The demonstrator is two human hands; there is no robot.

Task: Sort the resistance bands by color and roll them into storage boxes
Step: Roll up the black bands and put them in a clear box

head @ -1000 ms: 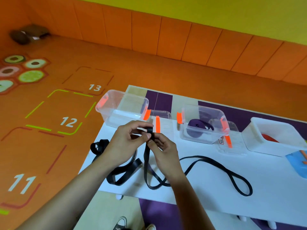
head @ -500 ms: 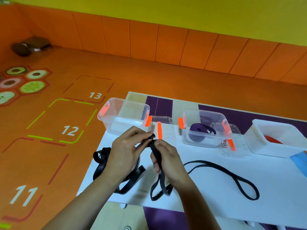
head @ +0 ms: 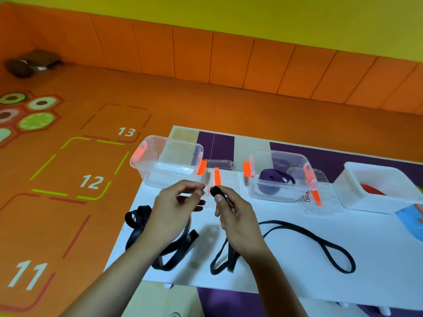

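White table (head: 377, 259), left end: right hand (head: 240, 223) pinches black band (head: 214, 191) roll; left hand (head: 174, 211) relaxed alongside.

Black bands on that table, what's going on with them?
A person is rolling up the thin band: the right hand pinches its small rolled end, the rest trailing over the table. The left hand hovers beside it, holding nothing. A wide band lies loose under the left arm. One clear box is empty, the next box holds a purple band, and a white box holds something red.
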